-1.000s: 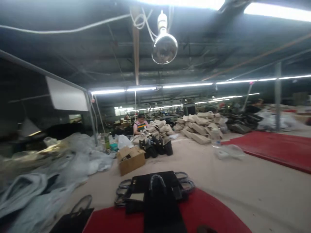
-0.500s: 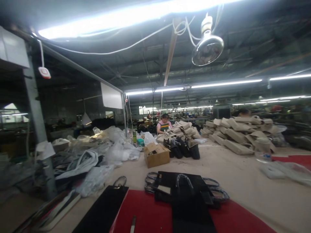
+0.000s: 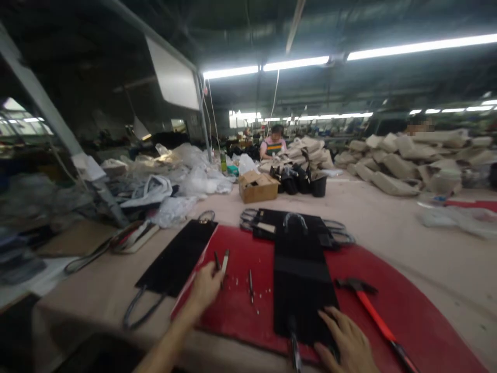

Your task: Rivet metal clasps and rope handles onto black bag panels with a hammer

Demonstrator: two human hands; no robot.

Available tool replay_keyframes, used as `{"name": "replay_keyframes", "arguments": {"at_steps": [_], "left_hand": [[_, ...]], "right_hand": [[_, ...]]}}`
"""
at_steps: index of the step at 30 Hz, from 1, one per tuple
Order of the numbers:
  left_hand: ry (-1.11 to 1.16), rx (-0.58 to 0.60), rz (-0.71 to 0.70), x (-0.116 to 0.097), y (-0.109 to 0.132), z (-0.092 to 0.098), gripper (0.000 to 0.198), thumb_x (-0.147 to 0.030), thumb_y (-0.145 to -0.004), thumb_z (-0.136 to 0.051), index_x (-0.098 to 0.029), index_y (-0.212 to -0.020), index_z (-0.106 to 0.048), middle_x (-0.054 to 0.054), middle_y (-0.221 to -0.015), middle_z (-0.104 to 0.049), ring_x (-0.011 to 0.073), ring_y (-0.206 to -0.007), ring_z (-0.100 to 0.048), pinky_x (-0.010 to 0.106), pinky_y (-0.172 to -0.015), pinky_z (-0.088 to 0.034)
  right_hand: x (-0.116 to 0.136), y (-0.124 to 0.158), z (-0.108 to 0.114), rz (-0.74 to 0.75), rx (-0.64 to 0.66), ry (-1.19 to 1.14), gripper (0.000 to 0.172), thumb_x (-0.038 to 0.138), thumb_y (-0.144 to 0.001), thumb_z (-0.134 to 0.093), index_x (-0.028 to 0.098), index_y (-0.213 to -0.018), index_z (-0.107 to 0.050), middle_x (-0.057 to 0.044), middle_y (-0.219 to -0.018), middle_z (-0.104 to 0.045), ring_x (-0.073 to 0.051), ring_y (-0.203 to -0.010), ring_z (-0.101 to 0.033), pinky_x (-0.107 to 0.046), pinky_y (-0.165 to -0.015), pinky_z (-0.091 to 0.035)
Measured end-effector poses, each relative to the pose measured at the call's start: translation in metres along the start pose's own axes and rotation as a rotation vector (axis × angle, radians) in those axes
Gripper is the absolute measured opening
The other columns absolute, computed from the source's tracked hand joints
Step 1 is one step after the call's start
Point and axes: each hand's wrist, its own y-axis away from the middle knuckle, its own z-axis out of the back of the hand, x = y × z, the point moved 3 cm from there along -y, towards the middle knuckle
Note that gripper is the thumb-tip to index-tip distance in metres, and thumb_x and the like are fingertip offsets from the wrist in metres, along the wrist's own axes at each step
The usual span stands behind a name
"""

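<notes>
Lying across a glossy red sheet with a curved edge (image 3: 238, 243), on a big pinkish-beige table (image 3: 373, 223), is a long flat black piece with loop handles (image 3: 301, 280). Right hand (image 3: 345, 339) is on its near right edge, thumb and fingers apart. Left hand (image 3: 207, 285) is at two slim tools (image 3: 225, 260), one silver, one dark; too blurry to tell if it's gripping them. Red-handled metal hammer (image 3: 375, 313) off to the right. Room's dim: white tube lights (image 3: 295, 63), beige stacked pieces (image 3: 404, 150), brown cardboard box (image 3: 258, 192), somebody in a pink top (image 3: 272, 149) farther back.
</notes>
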Motion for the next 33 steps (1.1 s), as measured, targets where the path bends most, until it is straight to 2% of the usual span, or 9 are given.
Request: {"name": "replay_keyframes", "arguments": {"at_steps": [2,6,12,17,21,28,33], "left_hand": [[-0.067,0.006,0.021,0.01,-0.004,0.012,0.017,-0.027,-0.083,-0.055,-0.015,-0.079,-0.066,0.006,-0.074,-0.069,0.0194,-0.073,-0.066,0.025,-0.068,-0.046],[-0.152,0.069,0.061,0.021,-0.011,0.02,0.024,-0.035,-0.082,-0.056,-0.015,-0.087,-0.069,0.006,-0.078,-0.071,0.02,-0.075,-0.067,0.024,-0.068,-0.045],[-0.253,0.132,0.1,0.029,-0.023,0.01,0.029,-0.04,-0.079,-0.059,-0.015,-0.089,-0.07,0.006,-0.081,-0.073,0.0221,-0.077,-0.068,0.025,-0.066,-0.046],[-0.332,0.193,0.068,0.03,-0.042,-0.002,0.031,-0.042,-0.08,-0.058,-0.015,-0.09,-0.07,0.006,-0.08,-0.073,0.0231,-0.078,-0.069,0.025,-0.063,-0.046],[-0.406,0.224,0.091,0.023,-0.054,-0.011,0.029,-0.041,-0.081,-0.061,-0.014,-0.089,-0.07,0.008,-0.081,-0.073,0.0228,-0.075,-0.068,0.025,-0.06,-0.044],[-0.41,0.209,0.065,-0.012,-0.063,-0.024,0.019,-0.027,-0.085,-0.061,-0.01,-0.085,-0.07,0.01,-0.079,-0.072,0.0198,-0.071,-0.066,0.025,-0.061,-0.042],[-0.417,0.17,0.061,-0.016,-0.078,-0.029,0.017,-0.026,-0.084,-0.063,-0.01,-0.085,-0.071,0.01,-0.08,-0.072,0.0184,-0.074,-0.067,0.022,-0.064,-0.045]], "right_hand": [[0.004,0.003,-0.002,-0.037,0.081,-0.024,0.046,0.046,-0.092,-0.052,0.02,-0.129,-0.061,-0.014,-0.134,-0.055,-0.035,-0.123,-0.053,-0.054,-0.098,-0.049],[0.013,-0.001,0.0,-0.075,0.207,-0.065,0.048,0.045,-0.091,-0.055,0.017,-0.13,-0.057,-0.016,-0.137,-0.05,-0.035,-0.127,-0.045,-0.055,-0.103,-0.04],[0.02,-0.002,0.008,-0.104,0.254,-0.097,0.052,0.043,-0.09,-0.057,0.015,-0.134,-0.054,-0.017,-0.141,-0.046,-0.035,-0.131,-0.041,-0.053,-0.108,-0.035],[0.016,0.0,0.008,-0.118,0.268,-0.143,0.053,0.045,-0.09,-0.057,0.015,-0.134,-0.054,-0.017,-0.142,-0.046,-0.035,-0.132,-0.039,-0.053,-0.109,-0.033],[0.011,0.001,0.009,-0.122,0.27,-0.181,0.054,0.046,-0.089,-0.058,0.016,-0.133,-0.054,-0.016,-0.142,-0.046,-0.034,-0.132,-0.04,-0.052,-0.108,-0.034],[0.005,0.003,0.005,-0.072,0.214,-0.146,0.053,0.05,-0.091,-0.054,0.018,-0.133,-0.055,-0.016,-0.14,-0.048,-0.036,-0.129,-0.043,-0.054,-0.102,-0.038],[-0.001,0.004,-0.004,-0.045,0.169,-0.104,0.051,0.051,-0.091,-0.05,0.019,-0.13,-0.057,-0.014,-0.139,-0.05,-0.036,-0.126,-0.047,-0.053,-0.099,-0.04]]}}
